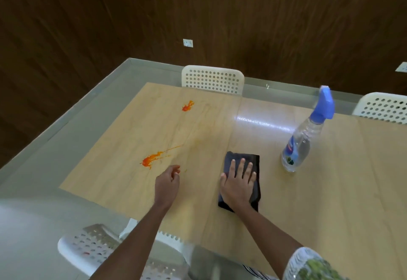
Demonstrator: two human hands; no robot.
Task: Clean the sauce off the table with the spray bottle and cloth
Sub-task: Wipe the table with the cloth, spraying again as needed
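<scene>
A pale wood-grain tabletop [330, 202] stands in a room with dark wood-panelled walls and a grey floor, with white perforated chairs drawn up at its near and far edges.

Nearest the person, the right hand [239, 183] lies flat, fingers straight and spread, pressing on a dark grey folded cloth [255, 163] close to the near edge; the cloth's long axis runs from the near edge toward the far one. Just to its left, the left hand [167, 183] hovers with fingers loosely curled and holds nothing.

Beyond the left hand and slightly further left lies the nearer orange-red sauce splatter [150, 160], with a thin streak trailing off toward the far right. The left hand is closer to it, but the cloth sits under the right hand, so wiping would likely mean sliding the cloth leftward and a little away.

Further out, to the right of the cloth, a clear plastic spray bottle with a blue trigger head [308, 132] stands upright and untouched, closest to the right hand. A second, smaller sauce spot [187, 106] lies near the far left corner.
</scene>
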